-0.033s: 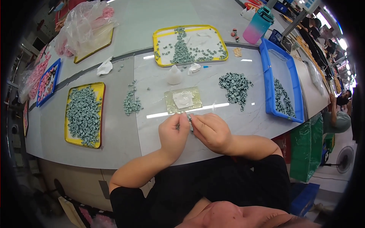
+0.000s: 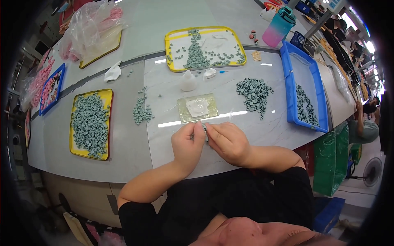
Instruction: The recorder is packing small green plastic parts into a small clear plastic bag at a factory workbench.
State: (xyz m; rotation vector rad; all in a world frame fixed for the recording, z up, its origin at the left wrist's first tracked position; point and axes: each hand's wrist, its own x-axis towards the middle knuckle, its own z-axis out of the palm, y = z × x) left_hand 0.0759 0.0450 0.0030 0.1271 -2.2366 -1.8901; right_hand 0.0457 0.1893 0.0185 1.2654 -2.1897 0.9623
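My left hand (image 2: 188,144) and my right hand (image 2: 230,141) meet over the near edge of the table, fingertips pinched together. Between them shows a small grey-green piece (image 2: 205,128), mostly covered by the fingers. Just beyond the fingertips lies a yellowish translucent sheet (image 2: 184,117) with a white crumpled pad (image 2: 198,106) on it. A pile of dark grey-green pieces (image 2: 254,96) is to the right, and a smaller pile of paler grey-green pieces (image 2: 142,111) to the left. A white squeeze bottle (image 2: 188,81) stands behind the sheet.
A yellow-rimmed tray (image 2: 112,107) full of grey-green pieces lies at the left, another yellow-rimmed tray (image 2: 167,45) at the back. At the right is a blue bin (image 2: 290,88); behind it stands a teal-and-pink drinking bottle (image 2: 279,28). White crumpled tissue (image 2: 113,73) lies at back left.
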